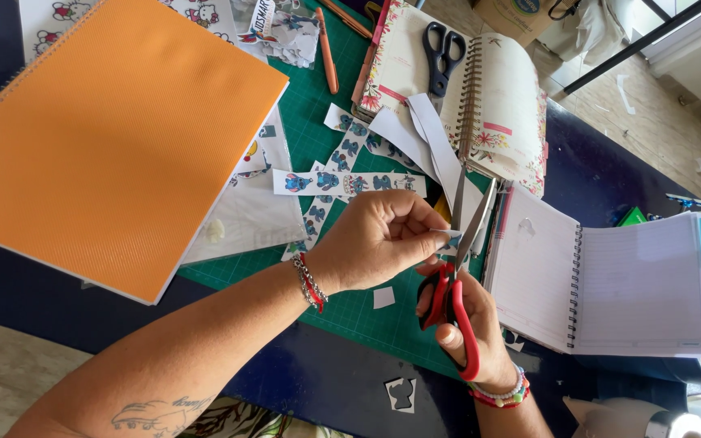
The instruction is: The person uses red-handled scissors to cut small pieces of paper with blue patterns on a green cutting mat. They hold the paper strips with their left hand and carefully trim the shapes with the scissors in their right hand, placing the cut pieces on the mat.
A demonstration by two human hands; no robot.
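At the centre of the frame, the left hand (379,235) is pinching a small sticker cutout (449,238) between closed fingertips, while the right hand (468,324) is gripping red-handled scissors (458,276), fingers curled through the loops, blades parted around the cutout, above the green cutting mat (350,312)

Notebook (99,130) left of mat (318,105) (overlapping)
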